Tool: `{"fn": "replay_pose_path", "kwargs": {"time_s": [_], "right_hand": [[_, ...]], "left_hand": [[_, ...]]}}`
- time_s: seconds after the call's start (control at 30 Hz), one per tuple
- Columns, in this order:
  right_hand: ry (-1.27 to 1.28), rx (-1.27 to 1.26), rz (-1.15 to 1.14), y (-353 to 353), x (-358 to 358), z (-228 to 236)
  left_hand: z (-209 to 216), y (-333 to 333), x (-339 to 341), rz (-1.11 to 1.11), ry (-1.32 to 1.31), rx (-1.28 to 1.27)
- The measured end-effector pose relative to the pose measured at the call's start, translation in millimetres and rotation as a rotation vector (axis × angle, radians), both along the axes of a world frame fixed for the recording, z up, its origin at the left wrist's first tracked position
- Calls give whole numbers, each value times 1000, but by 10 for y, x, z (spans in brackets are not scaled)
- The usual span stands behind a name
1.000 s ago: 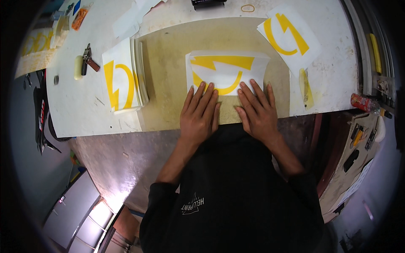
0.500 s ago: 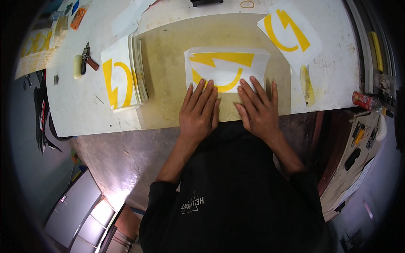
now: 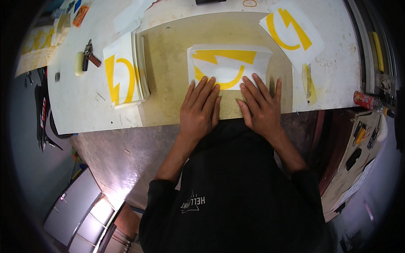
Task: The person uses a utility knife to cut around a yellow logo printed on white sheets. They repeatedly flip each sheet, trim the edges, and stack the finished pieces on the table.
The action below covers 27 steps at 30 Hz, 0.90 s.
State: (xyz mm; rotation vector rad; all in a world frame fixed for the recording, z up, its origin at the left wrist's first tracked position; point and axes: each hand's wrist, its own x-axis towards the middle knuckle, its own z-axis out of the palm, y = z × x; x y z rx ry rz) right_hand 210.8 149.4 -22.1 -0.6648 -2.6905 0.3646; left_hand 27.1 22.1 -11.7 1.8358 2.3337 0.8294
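A white sheet bearing yellow sticker shapes lies on the yellowish cutting mat, a translucent film edge showing around it. My left hand rests flat with its fingertips on the sheet's near left edge. On the near right edge lie the stretched fingers of my right hand. Neither hand grips anything. To the left stands a stack of similar sheets with yellow shapes on top. Another yellow-marked sheet lies at the far right, beside a yellow-stained squeegee-like strip.
On the white table at left are a hand tool with a brown handle and a pale yellow oblong piece. A rubber band lies at the back. A red bottle is by the right edge.
The whole view has shifted slightly. Both hands stay flat at the sheet's near edge, with only small finger movements; the right little finger now sits farther out from the others.
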Motion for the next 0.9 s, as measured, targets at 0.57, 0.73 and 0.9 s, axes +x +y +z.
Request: {"fn": "replay_pose_path", "kwargs": {"time_s": [0.57, 0.73, 0.9], "right_hand": [[-28, -65, -20, -117, -151, 81], [-76, -21, -127, 113, 283, 101], [-54, -20, -112, 124, 307, 72]], "left_hand": [[60, -270, -310, 5, 99, -151], [70, -238, -321, 14, 93, -127], [100, -299, -288, 34, 114, -141]]}}
